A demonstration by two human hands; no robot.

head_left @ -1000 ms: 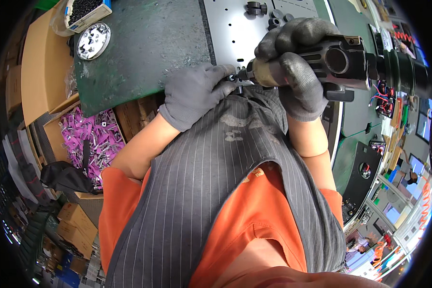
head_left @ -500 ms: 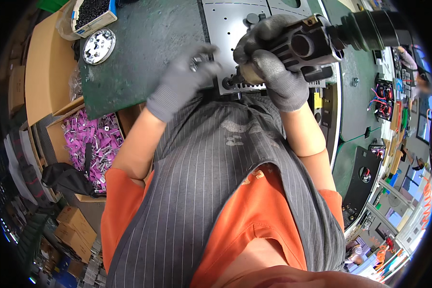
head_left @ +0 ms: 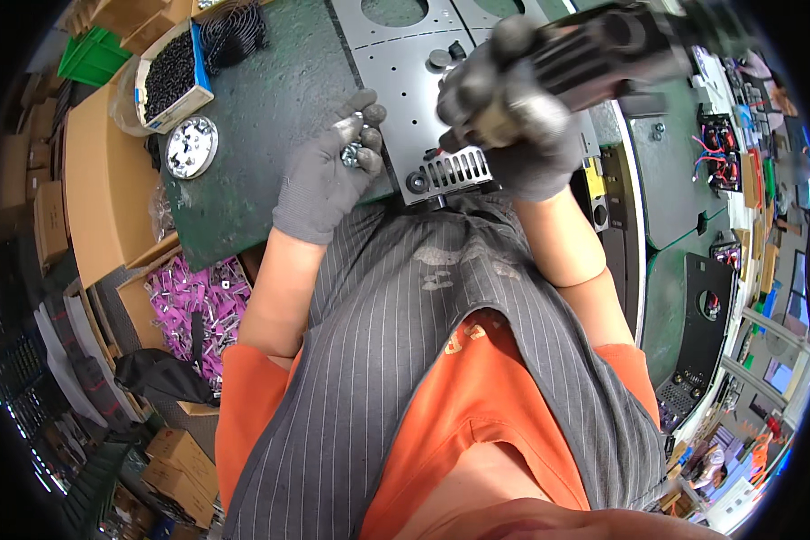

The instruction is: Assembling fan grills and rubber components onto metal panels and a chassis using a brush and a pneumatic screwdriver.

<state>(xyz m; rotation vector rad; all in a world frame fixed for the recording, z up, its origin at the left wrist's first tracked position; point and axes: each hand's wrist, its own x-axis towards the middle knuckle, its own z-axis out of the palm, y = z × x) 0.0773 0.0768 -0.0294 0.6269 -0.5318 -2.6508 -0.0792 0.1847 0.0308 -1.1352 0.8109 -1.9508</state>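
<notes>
grey metal panel [head_left: 423,81] is lying on the green table [head_left: 261,99] right in front of the person, near edge up by the apron [head_left: 396,315]. it's got a row of slots [head_left: 459,168] along that edge, w/ a round black piece [head_left: 417,182] at the near left corner. a couple more black knobs [head_left: 440,59] sit further up the panel.

r hand [head_left: 531,135], grey glove, has its fingers wrapped round the front end of a black power driver [head_left: 594,54]. pretty blurry tbh. driver's tip points down-left, just above the slots in view; can't tell if it's touching anything.

l hand [head_left: 324,171], also gloved, is palm up abt level w/ the panel's left edge, fingers curled in round some small shiny metal bits [head_left: 351,155].

further left on the table: round dish [head_left: 210,160] of metal bits, then a white/blue box [head_left: 180,108] full of little black parts, w/ a black coil [head_left: 232,36] next to it. below the table edge there's a carton of purple parts [head_left: 198,310].
</notes>
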